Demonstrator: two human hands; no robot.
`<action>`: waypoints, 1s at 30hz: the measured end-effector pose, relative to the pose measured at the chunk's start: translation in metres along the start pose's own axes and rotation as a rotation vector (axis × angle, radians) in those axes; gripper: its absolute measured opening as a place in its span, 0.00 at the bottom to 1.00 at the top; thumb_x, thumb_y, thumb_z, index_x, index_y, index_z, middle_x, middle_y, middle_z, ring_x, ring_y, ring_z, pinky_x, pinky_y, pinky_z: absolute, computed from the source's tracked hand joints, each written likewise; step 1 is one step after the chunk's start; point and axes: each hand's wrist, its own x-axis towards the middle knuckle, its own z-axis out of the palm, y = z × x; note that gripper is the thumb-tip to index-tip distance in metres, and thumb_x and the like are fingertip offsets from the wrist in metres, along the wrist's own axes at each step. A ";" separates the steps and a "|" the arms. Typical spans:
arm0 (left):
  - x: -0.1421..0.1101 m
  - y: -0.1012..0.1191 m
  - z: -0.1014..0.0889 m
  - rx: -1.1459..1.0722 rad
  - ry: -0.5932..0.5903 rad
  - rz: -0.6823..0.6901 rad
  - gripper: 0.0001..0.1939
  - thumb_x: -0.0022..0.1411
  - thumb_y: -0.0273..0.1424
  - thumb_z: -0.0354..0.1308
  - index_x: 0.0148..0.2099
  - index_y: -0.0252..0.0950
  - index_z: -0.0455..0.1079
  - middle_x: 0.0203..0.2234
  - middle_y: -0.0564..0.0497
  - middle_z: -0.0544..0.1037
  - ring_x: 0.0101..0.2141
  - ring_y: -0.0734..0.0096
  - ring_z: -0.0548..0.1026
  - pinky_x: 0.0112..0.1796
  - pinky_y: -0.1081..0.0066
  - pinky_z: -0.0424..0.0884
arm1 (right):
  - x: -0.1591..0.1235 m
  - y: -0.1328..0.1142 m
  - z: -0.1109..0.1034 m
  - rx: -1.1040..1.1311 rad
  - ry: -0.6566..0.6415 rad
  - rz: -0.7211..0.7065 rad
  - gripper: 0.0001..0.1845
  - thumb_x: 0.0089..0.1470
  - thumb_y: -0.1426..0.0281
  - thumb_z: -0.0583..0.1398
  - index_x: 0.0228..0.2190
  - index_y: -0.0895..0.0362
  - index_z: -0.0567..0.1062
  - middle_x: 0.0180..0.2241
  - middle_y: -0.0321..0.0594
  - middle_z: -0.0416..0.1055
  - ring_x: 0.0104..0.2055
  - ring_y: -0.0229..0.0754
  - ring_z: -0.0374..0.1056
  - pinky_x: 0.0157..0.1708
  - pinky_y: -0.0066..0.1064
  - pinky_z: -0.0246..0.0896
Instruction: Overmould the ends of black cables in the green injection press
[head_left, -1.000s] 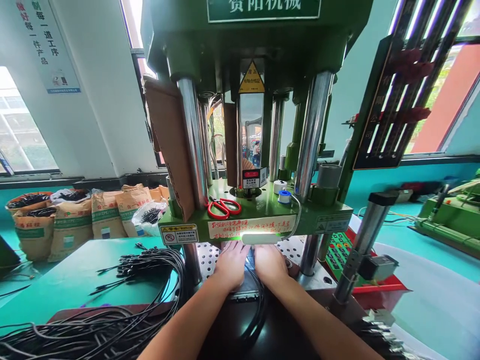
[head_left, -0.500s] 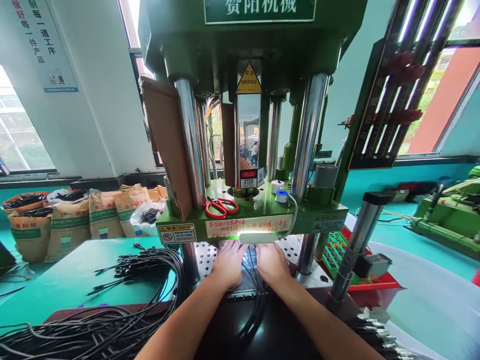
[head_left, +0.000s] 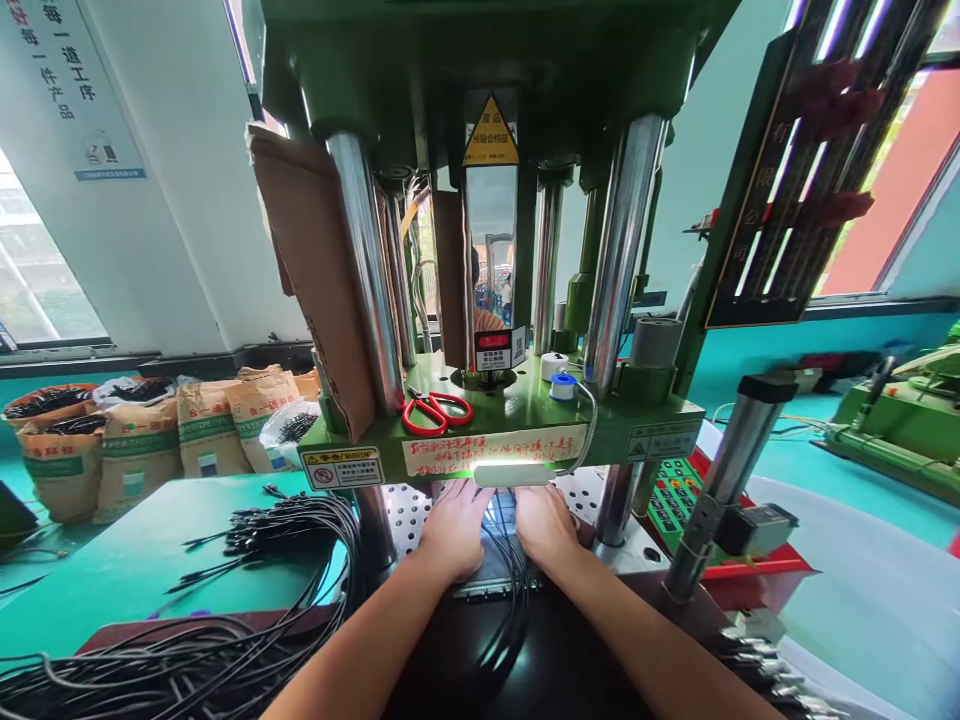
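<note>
While both forearms reach forward under the green press [head_left: 510, 408], the two hands sit side by side, palms down, at a flat metal fixture [head_left: 492, 573]. Left hand [head_left: 453, 528]: back up, fingers pointing forward, on the fixture's left part; tips run in under the press plate edge, so can't tell if it grips anything. Right hand [head_left: 546, 522]: back up, on the right part, fingers partly hidden behind the light bar [head_left: 514, 475]; grip also can't tell.

Black cables [head_left: 517, 585] lie between the hands, running out over the fixture's front edge and down onto the dark surface near the person; their far ends are hard to make out. Perforated plate [head_left: 407, 518] shows around the fixture, both sides.

On the press plate above: red-handled scissors [head_left: 439, 414] at left, blue-and-white tape roll [head_left: 564, 386] at right. Handwritten note [head_left: 495, 449] on its front face, warning label [head_left: 342, 468] left of that.

Left side: cable bundle [head_left: 300, 520] on the green table [head_left: 120, 550], larger cable pile [head_left: 187, 672] lower left, paper sacks [head_left: 202, 430] behind. Cardboard sheet [head_left: 315, 270] leans by the left front column. Button panel [head_left: 673, 500] at right.
</note>
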 end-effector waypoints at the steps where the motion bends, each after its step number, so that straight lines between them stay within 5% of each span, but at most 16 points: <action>1: 0.000 0.000 0.001 -0.005 -0.002 -0.001 0.35 0.46 0.21 0.50 0.59 0.37 0.59 0.52 0.44 0.68 0.55 0.57 0.61 0.57 0.59 0.56 | 0.001 0.001 0.002 0.003 -0.007 -0.005 0.18 0.58 0.75 0.48 0.43 0.56 0.75 0.47 0.44 0.72 0.49 0.46 0.63 0.49 0.33 0.48; 9: 0.000 -0.003 -0.013 -0.038 -0.019 0.008 0.35 0.43 0.19 0.50 0.57 0.36 0.62 0.53 0.46 0.69 0.55 0.62 0.63 0.57 0.61 0.57 | 0.000 0.007 -0.012 0.003 0.008 -0.077 0.15 0.58 0.73 0.50 0.37 0.57 0.77 0.41 0.44 0.73 0.48 0.46 0.63 0.50 0.32 0.49; 12: -0.003 -0.002 -0.023 -0.043 0.016 -0.031 0.30 0.49 0.19 0.46 0.55 0.33 0.64 0.51 0.44 0.71 0.54 0.65 0.65 0.57 0.63 0.58 | -0.007 0.009 -0.023 0.016 0.065 -0.085 0.15 0.60 0.66 0.50 0.40 0.55 0.75 0.44 0.45 0.72 0.51 0.46 0.61 0.50 0.32 0.50; 19: -0.006 0.005 -0.021 -0.051 0.082 -0.110 0.21 0.59 0.22 0.41 0.53 0.33 0.66 0.50 0.43 0.72 0.53 0.62 0.65 0.56 0.59 0.59 | -0.013 0.015 -0.020 0.055 0.075 0.020 0.15 0.59 0.70 0.50 0.39 0.57 0.75 0.39 0.45 0.75 0.42 0.45 0.69 0.41 0.31 0.58; 25: 0.033 0.020 -0.016 -0.060 0.027 -0.082 0.13 0.62 0.27 0.50 0.48 0.36 0.68 0.47 0.46 0.73 0.47 0.62 0.71 0.49 0.57 0.66 | -0.011 0.005 -0.016 0.078 0.031 0.006 0.17 0.57 0.74 0.49 0.43 0.58 0.74 0.39 0.46 0.77 0.41 0.46 0.71 0.39 0.31 0.59; 30: 0.068 0.023 -0.013 -0.079 0.006 -0.101 0.17 0.63 0.37 0.54 0.52 0.36 0.65 0.49 0.45 0.70 0.45 0.63 0.71 0.44 0.57 0.70 | -0.006 0.004 -0.010 0.084 0.015 0.017 0.18 0.58 0.76 0.48 0.41 0.59 0.75 0.39 0.46 0.76 0.42 0.45 0.71 0.42 0.30 0.59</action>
